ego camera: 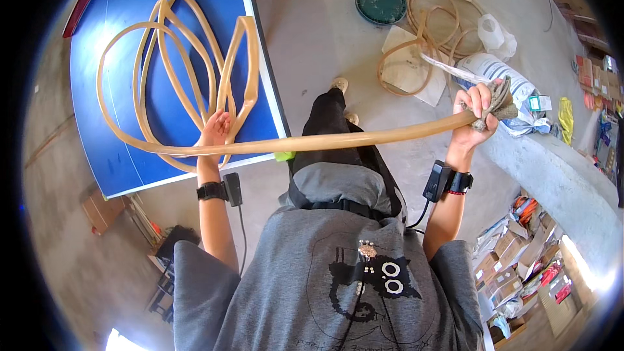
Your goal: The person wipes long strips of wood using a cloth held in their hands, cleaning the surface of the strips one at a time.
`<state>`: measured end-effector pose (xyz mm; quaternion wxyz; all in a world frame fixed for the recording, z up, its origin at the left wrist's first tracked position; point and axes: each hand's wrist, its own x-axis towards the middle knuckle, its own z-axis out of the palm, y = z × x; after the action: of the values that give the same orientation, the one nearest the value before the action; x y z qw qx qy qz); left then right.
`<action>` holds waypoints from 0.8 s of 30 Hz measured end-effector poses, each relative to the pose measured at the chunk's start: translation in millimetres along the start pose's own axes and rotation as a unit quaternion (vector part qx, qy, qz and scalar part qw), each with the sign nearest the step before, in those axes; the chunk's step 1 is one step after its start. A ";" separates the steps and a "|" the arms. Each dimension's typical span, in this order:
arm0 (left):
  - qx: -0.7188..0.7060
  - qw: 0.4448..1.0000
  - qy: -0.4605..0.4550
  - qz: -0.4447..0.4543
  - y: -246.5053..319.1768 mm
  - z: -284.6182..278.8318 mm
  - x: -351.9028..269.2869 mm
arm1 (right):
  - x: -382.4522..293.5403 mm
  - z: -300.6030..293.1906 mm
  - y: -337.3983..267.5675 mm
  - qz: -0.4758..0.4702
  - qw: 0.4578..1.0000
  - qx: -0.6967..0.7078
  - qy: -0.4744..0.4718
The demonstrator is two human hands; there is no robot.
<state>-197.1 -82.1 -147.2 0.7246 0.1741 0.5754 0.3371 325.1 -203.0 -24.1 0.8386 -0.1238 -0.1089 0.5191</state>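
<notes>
A long, tan, flexible hose (312, 143) runs across my front in the head view, from loose loops on a blue table (102, 156) at the left to my right hand (475, 107). That hand grips a grey-brown cloth (498, 95) at the hose's right end, which is partly hidden by fingers and cloth. My left hand (214, 131) is at the near side of the loops, palm up, with fingers slightly curled and the hose passing across its wrist. Whether its fingers hold any of the hose cannot be told.
On the floor ahead lie a round dark green lid or tray (380, 3) and more coiled hose (414, 5) over a pale sheet (397, 70). A white plastic sack (492, 70) is at the right beside a curved grey ledge (551, 165). Cardboard boxes (512, 248) stand lower right.
</notes>
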 end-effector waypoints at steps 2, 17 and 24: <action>-0.141 0.989 0.053 -0.003 -5.6 0.5 -18.8 | -1.0 0.0 1.7 -0.005 1.000 0.014 -0.004; -0.018 0.921 0.341 0.188 67.0 -3.8 -20.2 | -1.6 1.1 34.0 0.142 0.989 0.023 0.047; 0.462 0.759 0.409 0.209 155.1 -24.9 -17.7 | -19.0 -12.4 65.3 0.247 0.957 -0.012 0.153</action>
<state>-267.4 12.8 -42.2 0.1636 0.4489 0.8524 0.2123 265.5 -193.1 -57.7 0.6894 -0.2344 0.0487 0.6836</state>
